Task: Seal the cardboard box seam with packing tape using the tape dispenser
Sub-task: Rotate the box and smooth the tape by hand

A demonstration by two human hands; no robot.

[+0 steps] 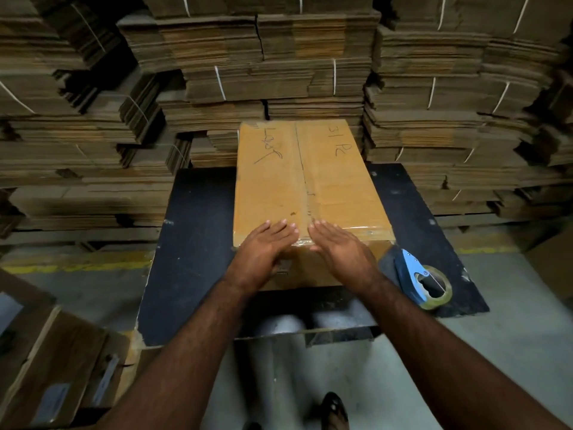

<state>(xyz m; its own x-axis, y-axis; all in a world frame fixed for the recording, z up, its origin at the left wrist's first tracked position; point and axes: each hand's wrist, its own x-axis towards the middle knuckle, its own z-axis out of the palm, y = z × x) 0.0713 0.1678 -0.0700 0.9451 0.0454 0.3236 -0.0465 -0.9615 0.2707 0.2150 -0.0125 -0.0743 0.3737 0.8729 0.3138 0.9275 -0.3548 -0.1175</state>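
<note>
A closed cardboard box (307, 187) lies lengthwise on a dark desk (192, 243), its far end toward the wall of stock. The seam (302, 169) runs down the middle of its top, away from the person, with handwriting scrawled on the flaps either side. A strip of clear packing tape (350, 229) crosses the top at the near end, glossy under the light, and some tape shows along the nearer part of the seam too.

Both hands lie flat on the near end of the box, fingers straight and close together, palms down. The left hand (263, 252) rests just left of the seam, wrapping slightly over the near edge. The right hand (341, 249) rests just right of it, fingertips at the tape strip. The two hands lie near each other without touching, and neither grips anything.

The tape dispenser (412, 277), blue-handled with a roll of clear tape (434, 287) on it, lies on the desk just beside the box's near right corner, apart from both hands.

Behind the desk, bundles of flattened cardboard (279, 66) tied with white string stack high across the whole background. A yellow line (77, 265) marks the grey floor on the left, and more cardboard pieces (52, 367) lie at lower left. A dark shoe (333, 408) shows at the bottom edge.
</note>
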